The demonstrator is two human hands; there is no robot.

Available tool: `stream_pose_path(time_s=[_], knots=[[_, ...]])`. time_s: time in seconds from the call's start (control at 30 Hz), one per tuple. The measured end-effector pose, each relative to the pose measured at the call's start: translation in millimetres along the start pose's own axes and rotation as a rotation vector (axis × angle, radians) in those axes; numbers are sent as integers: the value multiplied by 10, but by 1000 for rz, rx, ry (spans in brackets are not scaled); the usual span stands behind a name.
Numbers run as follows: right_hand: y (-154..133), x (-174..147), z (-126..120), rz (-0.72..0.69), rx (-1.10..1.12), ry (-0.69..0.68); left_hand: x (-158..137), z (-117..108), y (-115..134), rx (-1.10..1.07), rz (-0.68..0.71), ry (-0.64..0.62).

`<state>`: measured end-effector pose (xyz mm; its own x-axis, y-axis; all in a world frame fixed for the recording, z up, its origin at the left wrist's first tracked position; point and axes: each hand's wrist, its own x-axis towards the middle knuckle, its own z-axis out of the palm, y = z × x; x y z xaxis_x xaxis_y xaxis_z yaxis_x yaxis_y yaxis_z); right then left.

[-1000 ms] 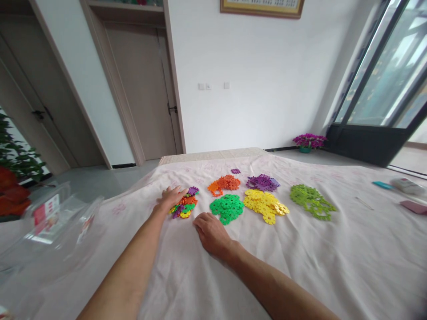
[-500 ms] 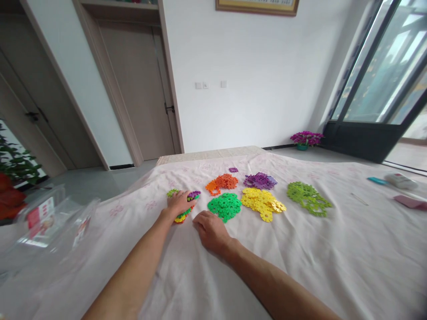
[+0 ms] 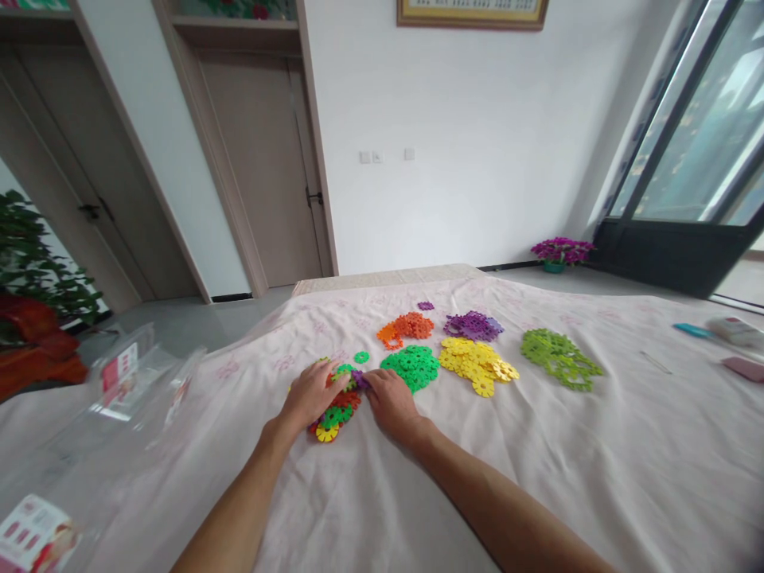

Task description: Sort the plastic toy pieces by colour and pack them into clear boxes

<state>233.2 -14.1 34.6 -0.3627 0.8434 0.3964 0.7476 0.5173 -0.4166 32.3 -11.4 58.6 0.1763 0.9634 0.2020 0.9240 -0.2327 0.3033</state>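
Flower-shaped plastic discs lie on the pale cloth, mostly in heaps of one colour. My left hand (image 3: 310, 394) rests over a mixed pile (image 3: 339, 414) of red, green, yellow and purple discs, fingers spread and partly hiding it. At the right edge of that pile is a purple disc (image 3: 360, 380), and the bent fingertips of my right hand (image 3: 391, 399) close on it. Just beyond lies a single green disc (image 3: 361, 357). The green heap (image 3: 411, 367) sits right behind my right hand. Farther off are an orange heap (image 3: 409, 327) and a purple heap (image 3: 473, 325).
Right of the green heap are a yellow heap (image 3: 474, 362) and a lime-green heap (image 3: 559, 358). One purple disc (image 3: 426, 305) lies apart at the back. Clear plastic packaging (image 3: 137, 382) covers the left side. A blue object (image 3: 692, 329) lies far right.
My left hand has spread the mixed pile nearer to me. My right hand has moved from the bare cloth to the purple disc. A green disc now lies separate. The view has turned slightly left.
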Motion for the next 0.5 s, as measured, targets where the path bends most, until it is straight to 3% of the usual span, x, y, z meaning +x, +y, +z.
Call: stream_pose_path(time_s=[0.1,0.2,0.33,0.5], knots=[[-13,22,-22,27,-49,-39,-85,63,-5,89,0,73],[11,36,-17,85,-29,-20,-152,197,55,160,-30,52],[82,33,17,184,147,98,-172,312,135,155,-33,45],[269,114,-78,188,374,293,-158,321,150,138,-73,166]])
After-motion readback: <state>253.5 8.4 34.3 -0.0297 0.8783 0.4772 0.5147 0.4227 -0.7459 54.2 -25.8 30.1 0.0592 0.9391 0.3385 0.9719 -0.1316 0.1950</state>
